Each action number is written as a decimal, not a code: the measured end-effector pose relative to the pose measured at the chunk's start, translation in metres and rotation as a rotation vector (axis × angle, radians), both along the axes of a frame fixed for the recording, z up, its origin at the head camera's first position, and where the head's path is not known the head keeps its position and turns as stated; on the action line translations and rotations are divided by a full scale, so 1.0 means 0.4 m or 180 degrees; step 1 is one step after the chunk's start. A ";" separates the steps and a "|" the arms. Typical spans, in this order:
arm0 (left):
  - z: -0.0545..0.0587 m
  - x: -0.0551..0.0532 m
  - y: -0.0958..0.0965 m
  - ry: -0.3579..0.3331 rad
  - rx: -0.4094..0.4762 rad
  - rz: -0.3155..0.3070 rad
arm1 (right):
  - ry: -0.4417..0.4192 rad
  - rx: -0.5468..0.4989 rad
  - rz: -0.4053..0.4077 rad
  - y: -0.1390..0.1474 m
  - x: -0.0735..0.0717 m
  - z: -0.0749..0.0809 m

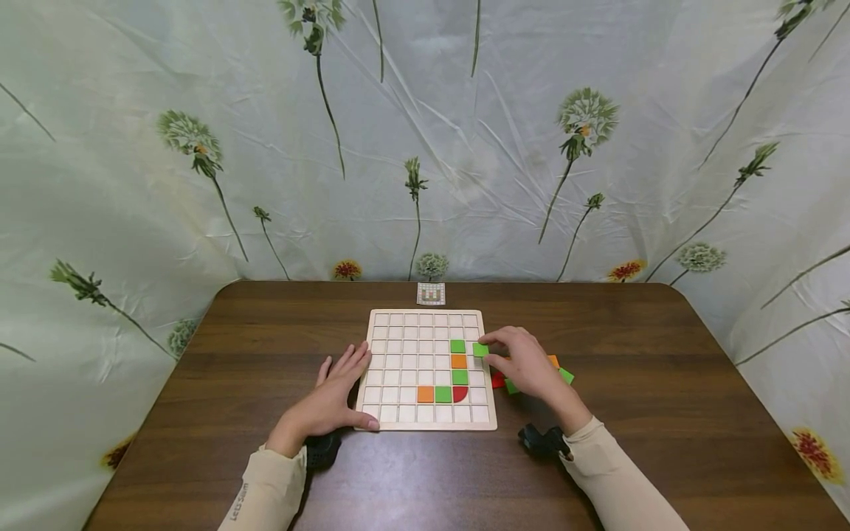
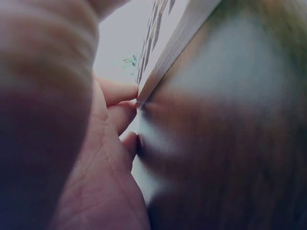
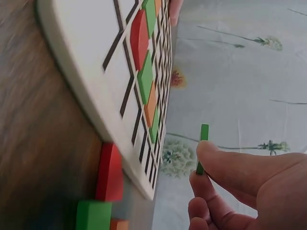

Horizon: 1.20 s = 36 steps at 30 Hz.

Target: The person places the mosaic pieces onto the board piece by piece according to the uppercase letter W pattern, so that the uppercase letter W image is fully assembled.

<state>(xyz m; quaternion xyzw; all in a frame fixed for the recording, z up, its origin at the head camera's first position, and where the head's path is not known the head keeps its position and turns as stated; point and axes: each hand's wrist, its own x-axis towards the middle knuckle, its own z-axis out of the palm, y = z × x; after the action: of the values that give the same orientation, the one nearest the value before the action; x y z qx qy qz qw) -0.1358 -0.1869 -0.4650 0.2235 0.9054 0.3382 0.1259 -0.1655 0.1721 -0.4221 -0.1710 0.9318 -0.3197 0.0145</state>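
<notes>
A pale wooden grid board [image 1: 398, 363] lies on the table with green, orange and red tiles set in an L-shaped line of its cells. At the corner of that line is a red quarter-round tile [image 1: 460, 394]. My left hand [image 1: 335, 394] rests at the board's left side, fingers spread along the edge, thumb at the near left corner. Between thumb and finger my right hand [image 1: 524, 361] pinches a green square tile [image 3: 204, 130], held above the board's right edge. The right wrist view shows this tile edge-on.
Loose red, orange and green tiles [image 1: 566, 375] lie on the table right of the board, partly hidden by the right hand. A small printed card [image 1: 431, 293] lies beyond the board's far edge. A flowered cloth [image 1: 491, 169] hangs behind the brown wooden table [image 1: 265, 332].
</notes>
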 end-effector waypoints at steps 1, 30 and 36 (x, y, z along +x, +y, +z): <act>0.000 0.000 0.000 0.0000 0.0001 -0.0001 | 0.0001 -0.0007 -0.0001 -0.005 0.000 0.001; 0.006 0.002 0.001 -0.0043 0.0033 -0.0008 | 0.0040 -0.0169 0.0397 -0.130 0.010 -0.018; 0.004 0.001 0.002 -0.0026 0.0005 -0.0006 | -0.0085 -0.0133 0.0399 -0.151 0.016 -0.018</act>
<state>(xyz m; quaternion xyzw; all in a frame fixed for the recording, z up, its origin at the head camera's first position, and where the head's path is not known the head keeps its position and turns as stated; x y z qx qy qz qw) -0.1355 -0.1860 -0.4636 0.2230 0.9044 0.3397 0.1297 -0.1591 0.1115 -0.4292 -0.2250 0.9122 -0.3398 0.0434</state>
